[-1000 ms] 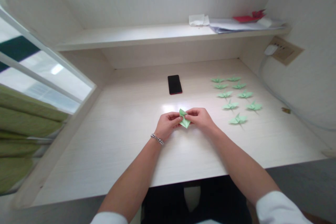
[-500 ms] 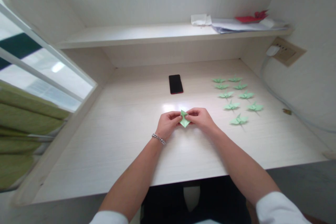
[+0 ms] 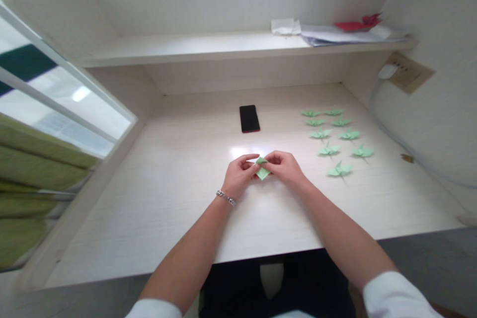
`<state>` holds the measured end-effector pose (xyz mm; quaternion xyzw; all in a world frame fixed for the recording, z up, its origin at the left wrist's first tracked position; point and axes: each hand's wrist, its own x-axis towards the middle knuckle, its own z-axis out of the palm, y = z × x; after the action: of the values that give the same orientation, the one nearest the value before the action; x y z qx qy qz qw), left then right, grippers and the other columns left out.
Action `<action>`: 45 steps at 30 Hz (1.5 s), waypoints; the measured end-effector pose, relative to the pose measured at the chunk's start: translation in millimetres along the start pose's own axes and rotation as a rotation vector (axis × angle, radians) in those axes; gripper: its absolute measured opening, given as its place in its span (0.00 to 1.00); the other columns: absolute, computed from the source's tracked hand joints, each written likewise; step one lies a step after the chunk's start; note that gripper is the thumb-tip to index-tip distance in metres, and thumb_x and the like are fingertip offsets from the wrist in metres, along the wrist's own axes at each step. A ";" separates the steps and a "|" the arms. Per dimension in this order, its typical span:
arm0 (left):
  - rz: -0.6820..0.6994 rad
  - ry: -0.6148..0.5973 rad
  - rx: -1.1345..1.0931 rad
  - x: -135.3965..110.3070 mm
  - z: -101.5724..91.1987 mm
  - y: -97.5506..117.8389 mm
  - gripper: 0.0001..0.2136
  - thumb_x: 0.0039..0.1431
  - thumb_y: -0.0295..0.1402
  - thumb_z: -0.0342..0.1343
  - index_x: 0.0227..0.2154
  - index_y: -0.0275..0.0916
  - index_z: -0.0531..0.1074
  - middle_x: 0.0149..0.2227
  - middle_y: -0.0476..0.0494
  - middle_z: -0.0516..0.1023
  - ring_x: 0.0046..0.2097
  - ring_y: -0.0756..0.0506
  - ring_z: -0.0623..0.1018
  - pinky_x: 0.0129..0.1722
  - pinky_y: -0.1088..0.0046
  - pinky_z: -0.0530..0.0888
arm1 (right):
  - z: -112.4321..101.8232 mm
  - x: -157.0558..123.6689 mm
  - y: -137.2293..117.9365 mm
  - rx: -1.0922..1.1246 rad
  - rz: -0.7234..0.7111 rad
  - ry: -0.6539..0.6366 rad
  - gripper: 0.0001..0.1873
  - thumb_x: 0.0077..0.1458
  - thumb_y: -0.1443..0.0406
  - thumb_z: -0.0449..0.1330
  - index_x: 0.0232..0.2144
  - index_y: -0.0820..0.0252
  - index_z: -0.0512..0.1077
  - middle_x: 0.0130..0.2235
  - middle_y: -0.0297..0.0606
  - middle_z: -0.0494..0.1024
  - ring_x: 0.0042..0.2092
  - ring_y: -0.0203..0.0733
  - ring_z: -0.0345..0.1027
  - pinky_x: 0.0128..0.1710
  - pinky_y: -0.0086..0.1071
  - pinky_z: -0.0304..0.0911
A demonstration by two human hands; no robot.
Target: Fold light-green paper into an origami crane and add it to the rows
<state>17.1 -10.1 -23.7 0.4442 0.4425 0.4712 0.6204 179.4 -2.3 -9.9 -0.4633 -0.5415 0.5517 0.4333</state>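
Between my two hands is a small piece of light green origami paper [image 3: 263, 173], folded to a diamond shape with one corner toward me. My left hand [image 3: 240, 173] pinches its left side, thumb on top and index finger stretched along the far side. At the right side my right hand [image 3: 285, 166] pinches the same paper, its thumb lying over the upper face. The fingers beneath the paper are partly hidden. Several finished green paper cranes [image 3: 339, 171] stand in two columns on the desk to the right of my right hand.
A black phone [image 3: 249, 119] lies on the white desk [image 3: 167, 184] beyond my hands. Papers [image 3: 335, 36] and a red folded paper [image 3: 352, 26] rest on the shelf above. A white cable [image 3: 395, 134] runs from the wall socket [image 3: 408, 73] along the right side.
The paper's far corner now looks lower and shorter, bent between my fingers. My left index finger has lifted and straightened slightly. The cranes and phone have stayed in place.
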 end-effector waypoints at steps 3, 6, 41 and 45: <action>-0.033 -0.038 -0.009 -3.0 4.8 3.6 0.24 0.41 0.35 0.67 0.44 0.34 0.72 0.25 0.47 0.76 0.25 0.49 0.76 0.26 0.73 0.74 | -0.1 2.1 2.8 0.025 -0.005 0.057 0.19 0.39 0.53 0.67 0.28 0.62 0.73 0.24 0.34 0.76 0.26 0.36 0.69 0.27 0.29 0.67; -0.037 -0.042 0.011 -5.0 7.6 5.9 0.26 0.39 0.33 0.68 0.44 0.34 0.71 0.23 0.49 0.75 0.23 0.49 0.75 0.25 0.73 0.74 | -0.5 3.3 4.5 0.051 0.008 0.058 0.19 0.38 0.54 0.68 0.27 0.62 0.73 0.25 0.34 0.76 0.26 0.36 0.69 0.27 0.29 0.67; 0.107 0.070 0.172 0.2 -0.3 4.7 0.13 0.44 0.39 0.65 0.30 0.36 0.79 0.27 0.44 0.78 0.26 0.51 0.71 0.24 0.76 0.67 | -2.1 -1.3 9.5 0.069 0.154 -0.204 0.16 0.42 0.55 0.67 0.27 0.64 0.76 0.23 0.34 0.73 0.23 0.33 0.64 0.23 0.27 0.60; 0.110 0.090 0.192 0.0 0.2 6.5 0.12 0.43 0.39 0.66 0.28 0.36 0.79 0.25 0.45 0.78 0.25 0.50 0.72 0.25 0.75 0.67 | -0.2 -2.7 9.1 0.050 0.162 -0.197 0.16 0.42 0.55 0.67 0.27 0.64 0.75 0.23 0.33 0.72 0.24 0.33 0.64 0.22 0.26 0.60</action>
<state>16.1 -9.0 -17.4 0.5036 0.4878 0.4795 0.5277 180.3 -5.2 -18.8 -0.4382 -0.5281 0.6412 0.3434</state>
